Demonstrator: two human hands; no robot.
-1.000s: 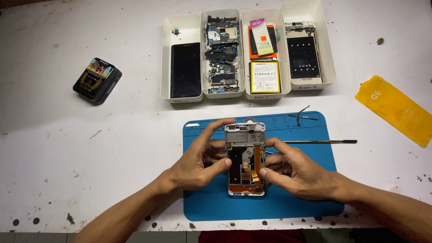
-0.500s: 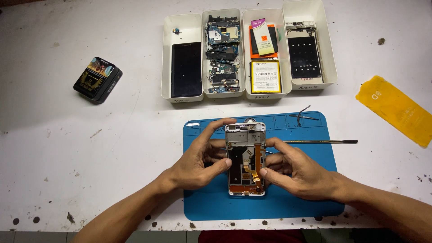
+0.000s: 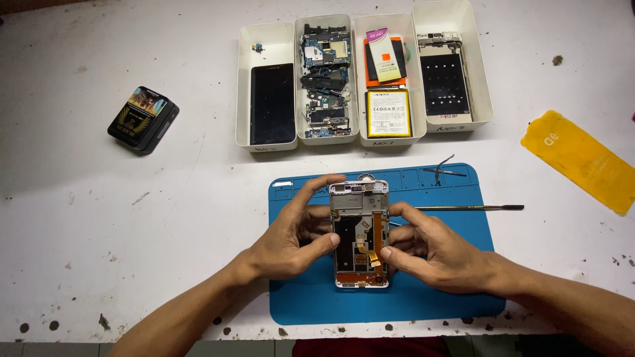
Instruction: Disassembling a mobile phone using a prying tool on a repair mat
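While my left hand grips one side of the opened phone and my right hand pinches the other, the phone sits at the middle of the blue mat. At three o'clock lies a thin tool, with tweezers at one. Four white trays of parts stand at twelve, a yellow pack at two, a dark box at ten.

This is a phone repair workshop. A scuffed, stained white table carries a blue work mat, and an opened phone with its back off lies on it. Behind stand four white trays of sorted parts (a screen, circuit boards, batteries, a frame). Tweezers and a thin metal prying tool rest on the mat.
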